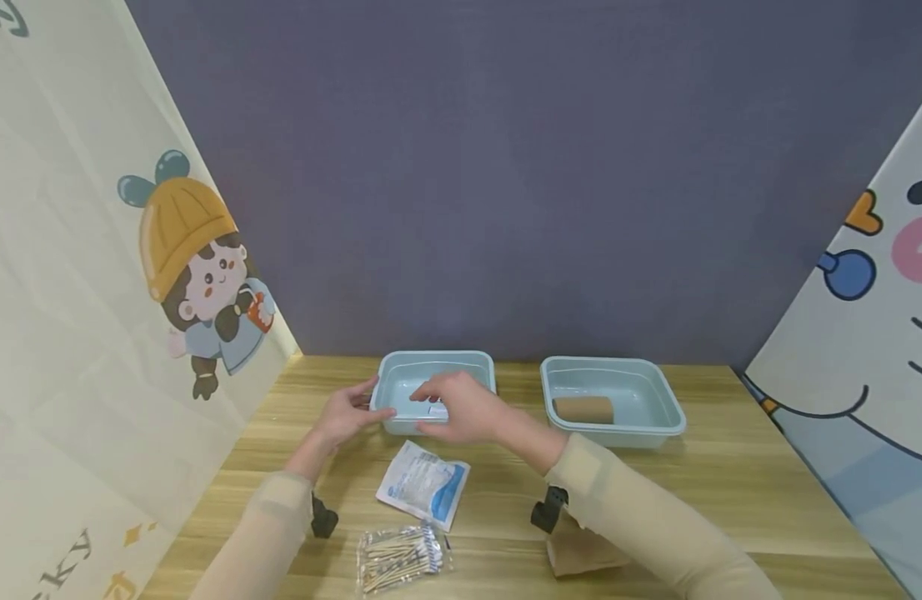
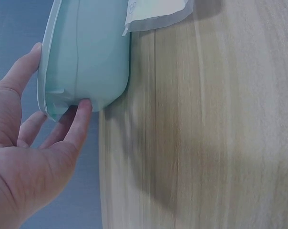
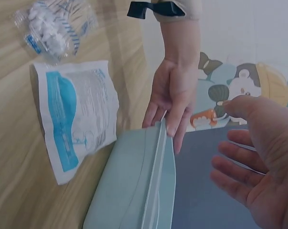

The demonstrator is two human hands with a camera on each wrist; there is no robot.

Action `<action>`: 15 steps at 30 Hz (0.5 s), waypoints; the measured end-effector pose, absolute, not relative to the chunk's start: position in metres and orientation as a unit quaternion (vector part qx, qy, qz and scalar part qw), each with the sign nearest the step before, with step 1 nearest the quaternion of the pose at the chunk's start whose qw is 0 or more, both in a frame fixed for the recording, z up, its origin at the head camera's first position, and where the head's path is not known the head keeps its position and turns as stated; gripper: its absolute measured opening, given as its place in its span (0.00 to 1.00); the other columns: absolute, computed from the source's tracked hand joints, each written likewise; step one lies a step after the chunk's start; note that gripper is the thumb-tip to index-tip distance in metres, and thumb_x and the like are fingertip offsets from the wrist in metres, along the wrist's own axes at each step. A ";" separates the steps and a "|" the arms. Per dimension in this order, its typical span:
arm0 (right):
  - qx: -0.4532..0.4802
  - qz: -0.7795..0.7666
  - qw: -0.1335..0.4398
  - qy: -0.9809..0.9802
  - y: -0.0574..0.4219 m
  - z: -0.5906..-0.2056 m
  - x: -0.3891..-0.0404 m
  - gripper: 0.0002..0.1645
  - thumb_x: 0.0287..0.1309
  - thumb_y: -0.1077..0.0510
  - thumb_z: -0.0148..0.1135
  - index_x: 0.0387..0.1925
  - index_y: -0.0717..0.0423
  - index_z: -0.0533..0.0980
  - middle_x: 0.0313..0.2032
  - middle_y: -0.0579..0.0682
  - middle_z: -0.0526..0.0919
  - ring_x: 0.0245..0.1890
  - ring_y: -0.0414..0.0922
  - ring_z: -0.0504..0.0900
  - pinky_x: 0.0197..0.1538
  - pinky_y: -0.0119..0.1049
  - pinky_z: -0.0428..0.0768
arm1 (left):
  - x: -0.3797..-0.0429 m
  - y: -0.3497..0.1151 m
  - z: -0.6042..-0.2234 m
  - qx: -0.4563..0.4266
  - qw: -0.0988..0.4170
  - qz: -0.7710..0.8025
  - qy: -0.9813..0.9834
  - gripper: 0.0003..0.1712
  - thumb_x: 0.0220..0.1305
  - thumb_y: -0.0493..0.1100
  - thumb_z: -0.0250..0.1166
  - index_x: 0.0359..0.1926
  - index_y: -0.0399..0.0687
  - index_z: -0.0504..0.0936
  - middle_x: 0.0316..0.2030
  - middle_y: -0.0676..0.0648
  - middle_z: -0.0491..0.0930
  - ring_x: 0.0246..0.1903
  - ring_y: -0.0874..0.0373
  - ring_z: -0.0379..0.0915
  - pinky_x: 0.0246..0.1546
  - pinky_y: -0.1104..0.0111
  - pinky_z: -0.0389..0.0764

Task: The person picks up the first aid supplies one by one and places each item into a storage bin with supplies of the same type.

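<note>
My left hand (image 1: 347, 414) grips the left end of a pale blue-green plastic basin (image 1: 404, 379). In the left wrist view its thumb lies at the rim and its fingers touch the basin's end wall (image 2: 94, 62). Over the same basin hovers my right hand (image 1: 467, 408), fingers loosely bent and apart, holding nothing in the right wrist view. A small white item (image 1: 437, 411) shows inside the basin, partly behind the right hand; its kind is unclear. Just in front of the basin lies a white and blue sealed packet (image 1: 423, 483).
A clear bag of cotton swabs (image 1: 401, 558) lies near the front. To the right, a second basin (image 1: 648, 400) holds a brown cylinder (image 1: 583, 409). A brown paper-like item (image 1: 581, 552) is partly under the right sleeve. A dark wall (image 1: 506, 183) stands behind the table.
</note>
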State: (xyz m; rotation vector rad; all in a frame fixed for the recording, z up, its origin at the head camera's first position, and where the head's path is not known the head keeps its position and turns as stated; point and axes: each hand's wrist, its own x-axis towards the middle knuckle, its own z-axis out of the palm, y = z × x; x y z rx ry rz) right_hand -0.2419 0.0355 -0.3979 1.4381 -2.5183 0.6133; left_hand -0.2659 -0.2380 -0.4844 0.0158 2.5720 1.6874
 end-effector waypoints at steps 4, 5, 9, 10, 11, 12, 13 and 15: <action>0.480 0.206 0.067 -0.850 0.031 -0.399 -0.233 0.23 0.64 0.50 0.73 0.56 0.58 0.86 0.51 0.49 0.92 0.48 0.47 0.90 0.53 0.34 0.88 | -0.265 -0.239 -0.485 0.006 0.034 0.551 0.834 0.52 0.60 0.45 0.81 0.80 0.42 0.65 0.68 0.25 0.76 0.68 0.33 0.76 0.65 0.50 0.84; 0.478 0.202 0.062 -0.852 0.030 -0.400 -0.231 0.23 0.65 0.49 0.73 0.57 0.57 0.86 0.51 0.48 0.92 0.49 0.46 0.90 0.53 0.35 0.88 | -0.265 -0.239 -0.485 0.007 0.034 0.551 0.834 0.52 0.60 0.45 0.81 0.80 0.41 0.65 0.68 0.25 0.75 0.68 0.33 0.76 0.65 0.50 0.84; 0.470 0.178 0.052 -0.863 0.027 -0.405 -0.221 0.25 0.66 0.45 0.72 0.59 0.52 0.85 0.54 0.45 0.91 0.53 0.41 0.89 0.57 0.34 0.88 | -0.263 -0.239 -0.484 0.009 0.033 0.545 0.838 0.52 0.61 0.46 0.81 0.80 0.41 0.65 0.68 0.24 0.75 0.68 0.32 0.76 0.65 0.49 0.84; 0.469 0.175 0.051 -0.864 0.026 -0.406 -0.219 0.26 0.66 0.44 0.72 0.60 0.51 0.85 0.55 0.45 0.91 0.54 0.42 0.89 0.58 0.35 0.87 | -0.263 -0.239 -0.484 0.007 0.032 0.544 0.838 0.52 0.61 0.47 0.81 0.80 0.41 0.65 0.68 0.24 0.75 0.68 0.32 0.76 0.66 0.49 0.83; 0.468 0.172 0.051 -0.865 0.025 -0.407 -0.217 0.26 0.66 0.44 0.72 0.61 0.50 0.85 0.56 0.46 0.91 0.56 0.42 0.88 0.60 0.36 0.87 | -0.264 -0.240 -0.484 0.007 0.032 0.542 0.840 0.51 0.61 0.47 0.81 0.80 0.42 0.65 0.69 0.25 0.74 0.68 0.32 0.75 0.66 0.49 0.83; 0.469 0.170 0.051 -0.865 0.025 -0.409 -0.215 0.26 0.66 0.44 0.72 0.61 0.50 0.84 0.57 0.46 0.90 0.57 0.42 0.88 0.61 0.36 0.87 | -0.264 -0.240 -0.484 0.006 0.032 0.540 0.841 0.51 0.61 0.47 0.81 0.80 0.42 0.65 0.69 0.25 0.74 0.69 0.32 0.75 0.66 0.48 0.83; 0.470 0.168 0.051 -0.865 0.025 -0.411 -0.214 0.27 0.66 0.43 0.72 0.61 0.50 0.84 0.58 0.46 0.90 0.58 0.42 0.88 0.63 0.36 0.86 | -0.264 -0.240 -0.484 0.006 0.032 0.538 0.842 0.51 0.61 0.48 0.81 0.80 0.42 0.66 0.69 0.25 0.74 0.69 0.32 0.75 0.66 0.48 0.82; 0.472 0.169 0.046 -0.864 0.024 -0.413 -0.211 0.28 0.66 0.43 0.71 0.63 0.50 0.83 0.59 0.46 0.89 0.61 0.43 0.87 0.64 0.36 0.85 | -0.264 -0.240 -0.485 0.005 0.031 0.536 0.844 0.51 0.61 0.48 0.81 0.80 0.42 0.66 0.69 0.25 0.74 0.69 0.32 0.75 0.67 0.48 0.82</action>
